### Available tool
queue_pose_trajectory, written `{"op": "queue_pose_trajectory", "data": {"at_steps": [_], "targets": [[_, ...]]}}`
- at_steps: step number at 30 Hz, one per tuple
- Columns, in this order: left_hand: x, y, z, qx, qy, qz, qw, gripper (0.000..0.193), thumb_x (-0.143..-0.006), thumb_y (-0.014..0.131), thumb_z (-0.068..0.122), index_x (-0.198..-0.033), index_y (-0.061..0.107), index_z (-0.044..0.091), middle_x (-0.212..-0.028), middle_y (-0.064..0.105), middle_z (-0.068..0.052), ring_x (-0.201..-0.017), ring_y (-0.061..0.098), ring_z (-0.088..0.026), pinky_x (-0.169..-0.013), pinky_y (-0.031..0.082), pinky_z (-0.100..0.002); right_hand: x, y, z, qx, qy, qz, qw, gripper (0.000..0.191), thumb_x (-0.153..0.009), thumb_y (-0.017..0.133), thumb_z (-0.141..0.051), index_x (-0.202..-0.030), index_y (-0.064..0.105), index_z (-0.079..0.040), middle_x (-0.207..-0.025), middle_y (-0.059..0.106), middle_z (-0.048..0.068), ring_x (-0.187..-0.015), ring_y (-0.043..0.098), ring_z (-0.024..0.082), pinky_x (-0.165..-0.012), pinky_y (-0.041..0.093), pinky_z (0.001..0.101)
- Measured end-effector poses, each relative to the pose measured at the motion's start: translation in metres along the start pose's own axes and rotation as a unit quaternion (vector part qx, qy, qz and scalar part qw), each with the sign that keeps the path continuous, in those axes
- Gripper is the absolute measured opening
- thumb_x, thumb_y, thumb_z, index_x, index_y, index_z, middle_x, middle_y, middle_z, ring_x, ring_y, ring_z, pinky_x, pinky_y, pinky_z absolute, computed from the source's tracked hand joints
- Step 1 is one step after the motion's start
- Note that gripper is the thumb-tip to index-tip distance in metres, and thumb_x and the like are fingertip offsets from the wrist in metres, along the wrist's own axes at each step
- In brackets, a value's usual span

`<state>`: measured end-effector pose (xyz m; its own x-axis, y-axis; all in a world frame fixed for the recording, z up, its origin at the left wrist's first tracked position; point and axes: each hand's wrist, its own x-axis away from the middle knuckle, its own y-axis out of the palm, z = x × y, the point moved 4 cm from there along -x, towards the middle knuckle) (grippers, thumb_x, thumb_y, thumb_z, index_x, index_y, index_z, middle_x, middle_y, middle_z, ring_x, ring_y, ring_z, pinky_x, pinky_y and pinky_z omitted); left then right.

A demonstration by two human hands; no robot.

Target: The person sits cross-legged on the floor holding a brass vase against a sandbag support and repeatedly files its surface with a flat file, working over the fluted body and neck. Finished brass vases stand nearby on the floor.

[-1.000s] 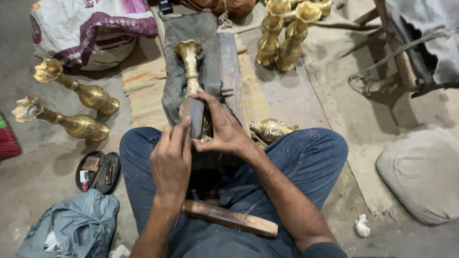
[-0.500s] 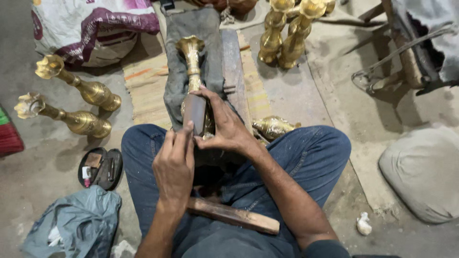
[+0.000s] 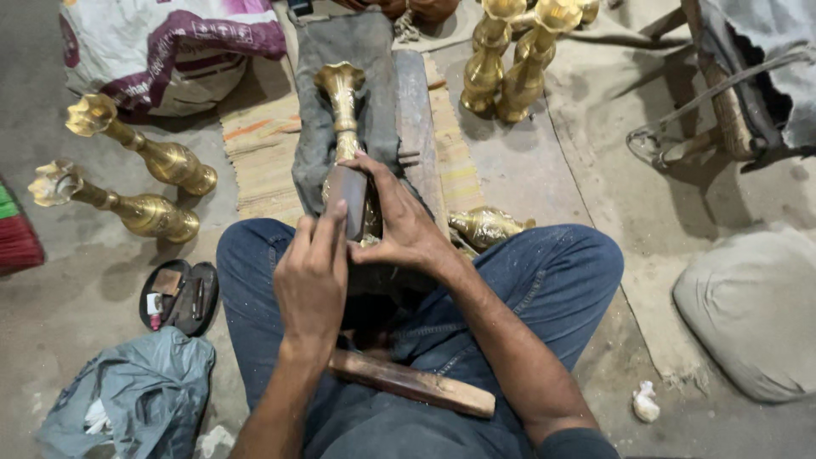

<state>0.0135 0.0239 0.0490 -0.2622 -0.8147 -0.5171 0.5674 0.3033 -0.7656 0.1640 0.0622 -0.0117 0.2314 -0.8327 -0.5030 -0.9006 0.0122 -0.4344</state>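
- While sitting on the floor in blue jeans, a person is bending over a brass vase (image 3: 342,110) that is lying on a dark cloth (image 3: 374,59) in the upper centre of the frame, its flared mouth pointing away.
- Both hands are meeting at the centre of the frame, over the vase's lower body.
- The left hand (image 3: 313,276) is curling closed around the near end of a dark rectangular block (image 3: 347,200), fingers pressing along its side.
- The right hand (image 3: 404,229) is wrapping over the block and the vase from the other side, fingers bent and gripping.
- A wooden handle (image 3: 412,384) is resting across the person's lap, at lower centre.
- Two brass vases (image 3: 140,183) are lying on their sides at the left; two more (image 3: 510,64) are standing upright at the upper right of centre.
- A small brass piece (image 3: 486,226) is sitting just right of the hands, beside the knee.
- A grey bag (image 3: 136,395) is lying crumpled at the lower left.
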Motion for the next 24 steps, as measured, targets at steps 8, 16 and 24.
{"op": "queue_pose_trajectory", "data": {"at_steps": [8, 16, 24], "targets": [[-0.006, 0.004, -0.004, 0.006, -0.001, 0.007, 1.000, 0.034, -0.096, 0.065, 0.009, -0.130, 0.066, 0.008, -0.098, 0.062, -0.016, -0.082, 0.068, -0.038, -0.068, 0.055, -0.047, -0.004, -0.002, -0.005, -0.020, 0.007, -0.005, 1.000, 0.113, -0.072, 0.092, -0.034, -0.159, 0.025, -0.006, -0.158, 0.047, 0.017, -0.152, 0.045, 0.036, -0.128, 0.037, 0.0436], [-0.014, 0.022, -0.019, 0.000, -0.010, -0.007, 1.000, 0.033, -0.097, 0.066, 0.006, -0.130, 0.067, 0.008, -0.097, 0.063, -0.017, -0.081, 0.069, -0.036, -0.067, 0.056, -0.046, -0.004, -0.001, -0.002, 0.001, 0.015, -0.001, 1.000, 0.115, -0.069, 0.092, -0.036, -0.157, 0.025, -0.005, -0.157, 0.045, 0.020, -0.150, 0.043, 0.038, -0.125, 0.036, 0.0445], [0.017, 0.001, -0.005, 0.004, -0.009, 0.008, 1.000, 0.034, -0.097, 0.064, 0.008, -0.131, 0.066, 0.008, -0.097, 0.061, -0.016, -0.082, 0.067, -0.037, -0.069, 0.054, -0.047, 0.000, 0.001, 0.002, -0.010, 0.005, 0.002, 1.000, 0.116, -0.072, 0.091, -0.037, -0.160, 0.023, -0.005, -0.159, 0.047, 0.017, -0.152, 0.045, 0.035, -0.128, 0.037, 0.0431]]}}
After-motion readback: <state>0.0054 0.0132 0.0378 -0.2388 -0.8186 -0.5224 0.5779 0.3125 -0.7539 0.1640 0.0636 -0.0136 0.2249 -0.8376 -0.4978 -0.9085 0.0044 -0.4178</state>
